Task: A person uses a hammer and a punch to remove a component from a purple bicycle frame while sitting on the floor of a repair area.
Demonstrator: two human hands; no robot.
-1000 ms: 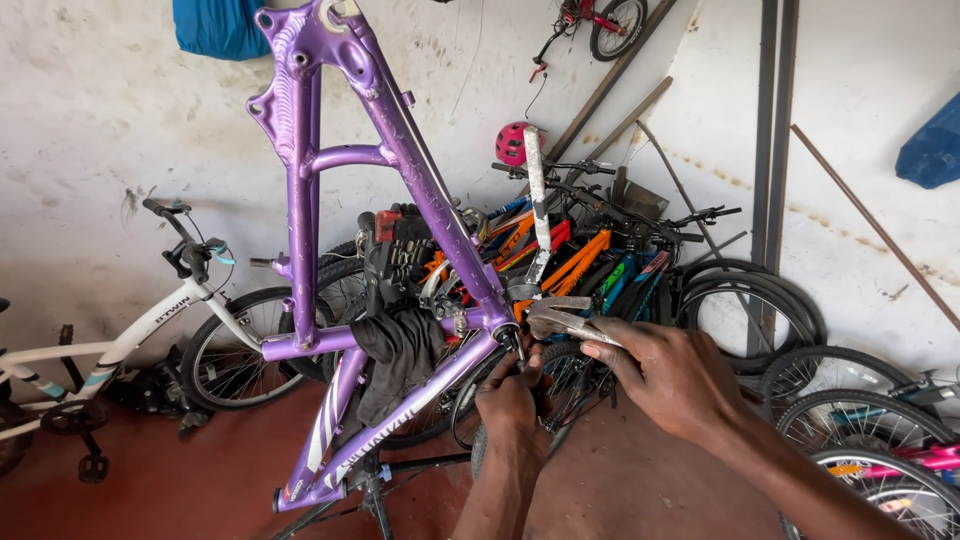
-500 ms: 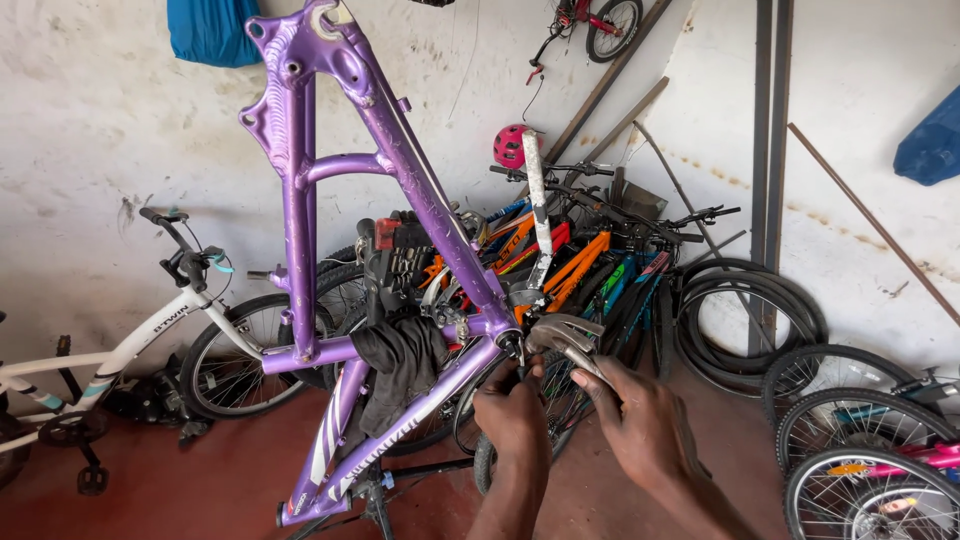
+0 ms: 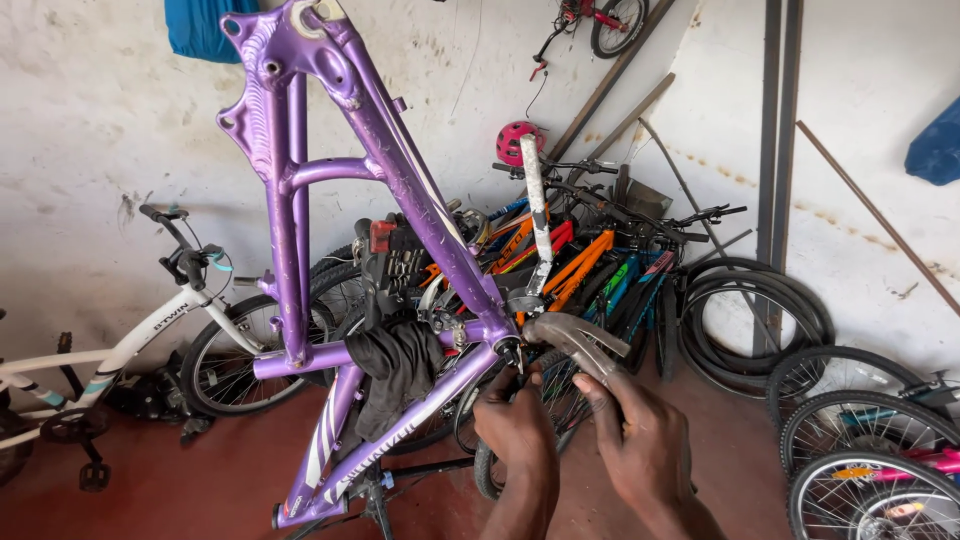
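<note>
A purple bicycle frame [image 3: 385, 130] stands clamped on a work stand, with a dark rag [image 3: 400, 375] draped over its lower tubes. My left hand [image 3: 518, 425] pinches a small dark part against the open tube end [image 3: 503, 347] of the frame; what the part is I cannot tell. Just to the right, my right hand [image 3: 645, 445] grips a hammer. Its worn metal head [image 3: 565, 333] hovers beside the tube end, a little above my left fingers.
Behind the frame, several colourful bicycles [image 3: 590, 260] lean in a pile, and a pink helmet [image 3: 520, 140] rests on them. A white bicycle [image 3: 150, 330] stands at the left. Loose tyres [image 3: 755, 310] and spoked wheels [image 3: 870, 440] crowd the right wall. The floor is red.
My right hand has come down and left with the hammer, closing up beside my left hand. The hammer head now sits next to the tube end. The left hand stays put.
</note>
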